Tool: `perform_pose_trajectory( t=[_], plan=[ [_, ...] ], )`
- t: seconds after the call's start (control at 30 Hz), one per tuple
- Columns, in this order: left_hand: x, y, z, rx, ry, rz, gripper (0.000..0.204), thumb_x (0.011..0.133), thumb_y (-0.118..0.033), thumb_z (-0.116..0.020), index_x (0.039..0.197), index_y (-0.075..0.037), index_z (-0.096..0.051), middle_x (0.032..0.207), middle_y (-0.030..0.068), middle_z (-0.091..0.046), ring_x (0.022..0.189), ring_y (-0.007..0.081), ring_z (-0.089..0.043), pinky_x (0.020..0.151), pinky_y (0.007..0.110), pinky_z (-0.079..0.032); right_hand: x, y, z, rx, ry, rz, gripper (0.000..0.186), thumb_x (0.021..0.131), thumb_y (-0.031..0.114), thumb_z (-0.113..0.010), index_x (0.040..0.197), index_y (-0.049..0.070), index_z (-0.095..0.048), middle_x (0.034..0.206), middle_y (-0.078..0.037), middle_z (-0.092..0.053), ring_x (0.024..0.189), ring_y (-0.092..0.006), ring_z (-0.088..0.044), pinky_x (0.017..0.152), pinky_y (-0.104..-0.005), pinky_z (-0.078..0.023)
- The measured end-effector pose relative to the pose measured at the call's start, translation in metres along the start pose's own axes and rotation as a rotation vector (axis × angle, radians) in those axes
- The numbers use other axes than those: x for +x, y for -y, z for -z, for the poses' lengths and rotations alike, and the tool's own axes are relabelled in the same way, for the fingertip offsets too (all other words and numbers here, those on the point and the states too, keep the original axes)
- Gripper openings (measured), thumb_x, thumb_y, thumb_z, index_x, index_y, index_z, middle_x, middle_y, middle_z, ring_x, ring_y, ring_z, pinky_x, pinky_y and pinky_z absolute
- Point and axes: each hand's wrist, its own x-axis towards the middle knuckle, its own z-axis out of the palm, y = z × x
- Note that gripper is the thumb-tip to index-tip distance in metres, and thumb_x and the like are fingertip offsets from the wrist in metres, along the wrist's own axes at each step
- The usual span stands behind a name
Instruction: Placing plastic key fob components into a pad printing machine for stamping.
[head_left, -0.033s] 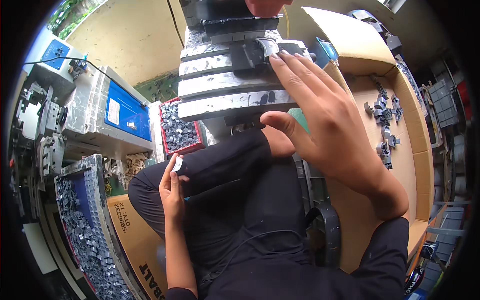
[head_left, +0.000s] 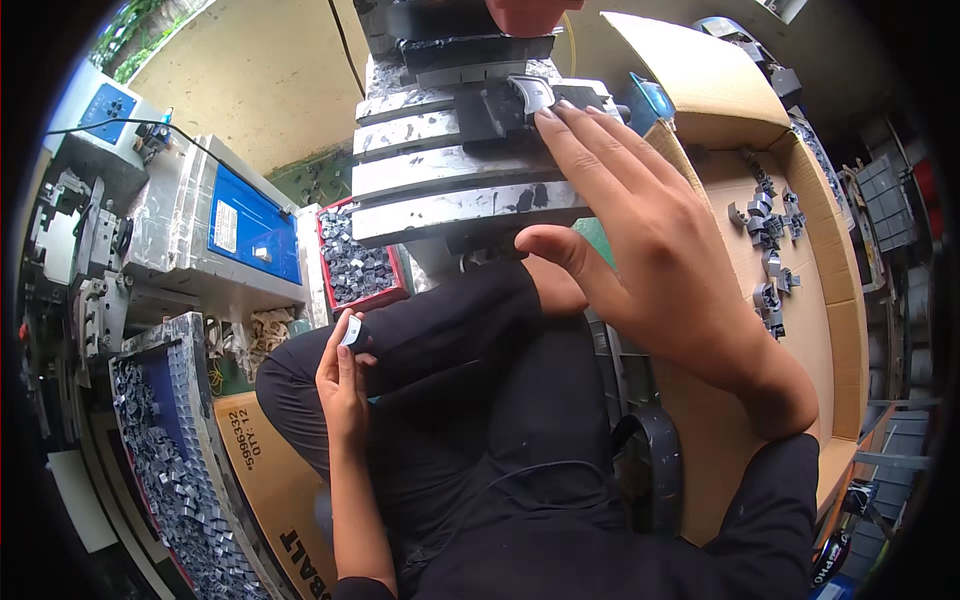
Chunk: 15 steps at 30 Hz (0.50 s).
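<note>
My left hand [head_left: 345, 390] is over my dark-trousered thigh, pinching a small curved piece with a light face [head_left: 351, 331] between thumb and fingers. My right hand [head_left: 665, 235] reaches over the slotted metal machine table [head_left: 450, 170] with its fingers stretched out and its thumb held apart. Its index fingertip is at the lower edge of another curved, silvery piece [head_left: 534, 95], perhaps touching it. That piece sits on a black fixture [head_left: 485, 118] on the machine table. The other right fingertips lie over the fixture's right side and partly hide it.
A red machine part [head_left: 530, 15] hangs above the table. To the left stand a red bin [head_left: 396, 268] of small grey parts and a larger tray [head_left: 180, 328] of similar parts. An open cardboard box [head_left: 845, 330] with several parts stands at the right.
</note>
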Motion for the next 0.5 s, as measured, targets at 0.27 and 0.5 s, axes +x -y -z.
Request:
perform_pose_trajectory(
  t=[0.27, 0.5],
  plan=[
    [0.008, 0.015, 0.017, -0.117, 0.063, -0.035, 0.049, 0.116, -0.023, -0.048, 0.156, 0.006, -0.046, 0.149, 0.0141, -0.059, 0.112, 0.015, -0.062, 0.089, 0.027, -0.053, 0.001, 0.003, -0.002, -0.02, -0.015, -0.013, 0.074, 0.095, 0.043, -0.076, 0.141, -0.013, -0.059, 0.138, -0.033, -0.064, 0.133, -0.0494, -0.059, 0.112, -0.0514, -0.046],
    [0.01, 0.019, 0.024, -0.133, 0.071, -0.034, 0.05, 0.116, -0.022, -0.047, 0.158, 0.006, -0.044, 0.151, 0.0154, -0.058, 0.116, 0.0161, -0.061, 0.091, 0.028, -0.052, 0.002, 0.002, -0.004, -0.033, -0.035, -0.02, 0.073, 0.095, 0.044, -0.076, 0.138, -0.013, -0.061, 0.136, -0.031, -0.065, 0.13, -0.0473, -0.061, 0.11, -0.0504, -0.048]
  ],
)
